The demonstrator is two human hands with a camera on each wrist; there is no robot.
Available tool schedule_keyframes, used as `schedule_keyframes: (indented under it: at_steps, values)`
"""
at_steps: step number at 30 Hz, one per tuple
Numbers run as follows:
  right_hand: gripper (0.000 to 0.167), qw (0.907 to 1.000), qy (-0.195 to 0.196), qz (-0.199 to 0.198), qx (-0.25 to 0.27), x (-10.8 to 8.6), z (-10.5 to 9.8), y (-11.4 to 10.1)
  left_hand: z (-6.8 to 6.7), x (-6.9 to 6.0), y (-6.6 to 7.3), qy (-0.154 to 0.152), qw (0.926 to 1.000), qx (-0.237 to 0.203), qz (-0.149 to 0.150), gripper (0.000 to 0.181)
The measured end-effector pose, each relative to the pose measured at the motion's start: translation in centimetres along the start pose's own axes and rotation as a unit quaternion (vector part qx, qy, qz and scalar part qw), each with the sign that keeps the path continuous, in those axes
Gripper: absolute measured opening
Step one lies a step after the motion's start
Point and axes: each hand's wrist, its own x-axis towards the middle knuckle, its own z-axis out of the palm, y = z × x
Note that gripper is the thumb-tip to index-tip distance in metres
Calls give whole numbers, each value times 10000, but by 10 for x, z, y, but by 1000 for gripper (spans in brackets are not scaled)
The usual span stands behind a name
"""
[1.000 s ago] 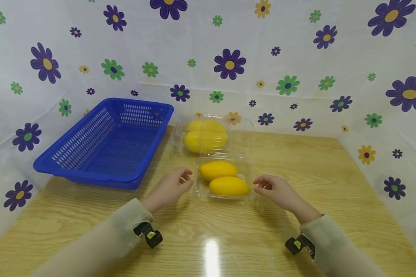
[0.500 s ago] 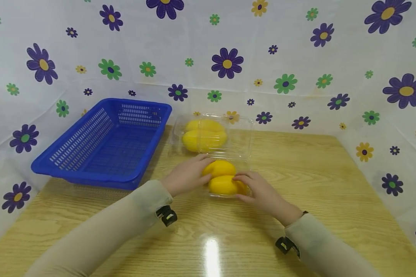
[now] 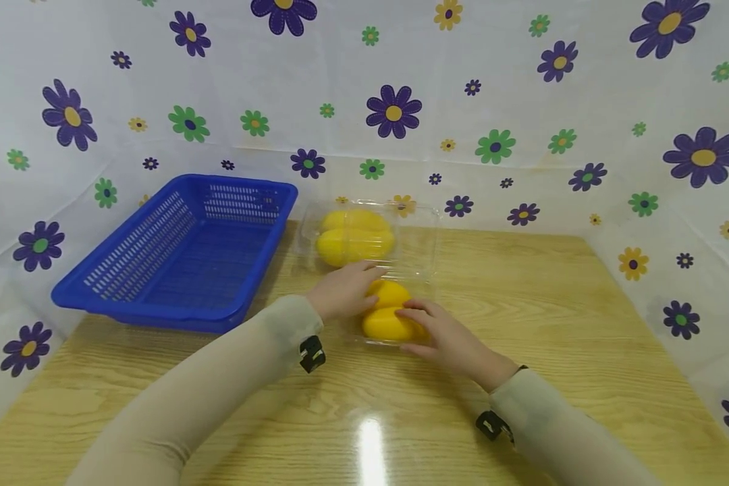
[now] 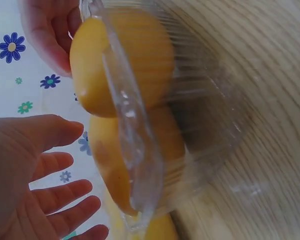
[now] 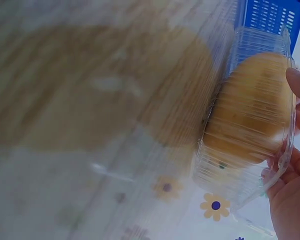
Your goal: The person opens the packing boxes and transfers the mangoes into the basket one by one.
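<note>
Two yellow mangoes lie side by side in the bottom half of a clear plastic clamshell box, the near mango [image 3: 389, 325] in front of the far mango [image 3: 392, 294]. My left hand [image 3: 343, 291] reaches over the far mango's left end. In the left wrist view the fingers of that hand [image 4: 25, 170] are spread just above the fruit. My right hand [image 3: 455, 343] is at the near mango's right end, fingers bent over its top and thumb by the box's front rim. In the right wrist view its fingertips show behind the clear wall [image 5: 285, 162].
The clear lid [image 3: 422, 239] stands folded back. Behind it, two more mangoes [image 3: 355, 246] show through clear plastic. A blue slotted basket [image 3: 231, 318] stands at the left. A flowered cloth [image 3: 522, 101] surrounds the wooden table [image 3: 522, 283].
Both hands have come in from either side of the box to the mangoes. Over the last half second the left hand has moved slightly farther over the far mango. The mangoes look unmoved.
</note>
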Motion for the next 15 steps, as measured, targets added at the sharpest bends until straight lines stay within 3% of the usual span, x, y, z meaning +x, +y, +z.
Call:
schedule_keyframes:
  at_steps: [10, 15]
  values:
    - [50, 9997, -94, 28, 213, 0, -1, 5, 6, 3, -13, -199, 9993, -312, 26, 55]
    - [50, 9995, -203, 19, 231, 3, 0, 4, 12, 4, -19, -212, 9989, -347, 235, 53]
